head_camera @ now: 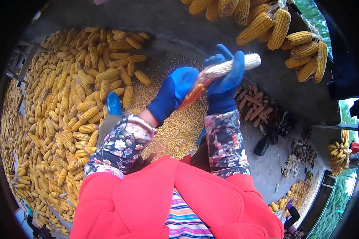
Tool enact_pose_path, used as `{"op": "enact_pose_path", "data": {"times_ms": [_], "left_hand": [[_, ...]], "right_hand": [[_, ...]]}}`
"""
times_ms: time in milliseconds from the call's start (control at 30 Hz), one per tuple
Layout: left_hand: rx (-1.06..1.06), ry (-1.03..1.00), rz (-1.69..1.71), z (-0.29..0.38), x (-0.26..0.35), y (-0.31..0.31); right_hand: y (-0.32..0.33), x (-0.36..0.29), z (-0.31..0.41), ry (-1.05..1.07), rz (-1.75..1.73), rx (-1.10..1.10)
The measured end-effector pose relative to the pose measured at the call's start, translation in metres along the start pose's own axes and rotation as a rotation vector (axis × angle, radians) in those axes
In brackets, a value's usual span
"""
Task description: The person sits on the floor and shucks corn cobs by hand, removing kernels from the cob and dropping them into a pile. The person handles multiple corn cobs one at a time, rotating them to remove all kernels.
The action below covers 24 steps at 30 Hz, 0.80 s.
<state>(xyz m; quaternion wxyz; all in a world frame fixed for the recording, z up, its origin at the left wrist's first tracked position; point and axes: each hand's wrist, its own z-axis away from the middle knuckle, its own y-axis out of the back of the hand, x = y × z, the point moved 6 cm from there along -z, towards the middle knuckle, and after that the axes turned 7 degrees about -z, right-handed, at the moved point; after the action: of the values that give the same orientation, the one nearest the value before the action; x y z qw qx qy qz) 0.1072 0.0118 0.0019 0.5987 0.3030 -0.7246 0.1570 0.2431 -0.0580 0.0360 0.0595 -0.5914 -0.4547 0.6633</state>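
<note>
My left hand (179, 85), in a blue coated glove, grips a reddish corn cob (197, 86) that slants down between my hands. A strip of orange kernels remains on its lower side. My right hand (226, 74), gloved the same way, is closed around a pale, bare corn cob (249, 61) whose end juts out to the right. The two cobs meet between the hands, slightly blurred, so the exact contact is unclear. Below them a thick layer of loose yellow kernels (176, 128) covers the floor between my legs.
A large heap of corn ears (68, 98) fills the left side, touching my blue boot (114, 104). Stripped cobs (255, 106) lie in a pile at right, near dark shoes (285, 125). Bundled ears (266, 27) hang above. Other people's arms (291, 213) show at the lower edges.
</note>
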Motion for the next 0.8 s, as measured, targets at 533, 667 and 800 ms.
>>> {"op": "enact_pose_path", "data": {"times_ms": [533,667,800], "left_hand": [[-0.339,0.448,0.288,0.012,-0.036,-0.016],[-0.51,0.438,0.551,0.018,-0.03,-0.02],[-0.177,0.376,0.629,0.001,-0.036,-0.013]], "right_hand": [[0.015,-0.012,-0.025,-0.1,-0.328,-0.299],[-0.017,-0.02,-0.002,-0.019,-0.148,-0.322],[-0.002,-0.021,-0.015,-0.006,0.0,-0.201]]}}
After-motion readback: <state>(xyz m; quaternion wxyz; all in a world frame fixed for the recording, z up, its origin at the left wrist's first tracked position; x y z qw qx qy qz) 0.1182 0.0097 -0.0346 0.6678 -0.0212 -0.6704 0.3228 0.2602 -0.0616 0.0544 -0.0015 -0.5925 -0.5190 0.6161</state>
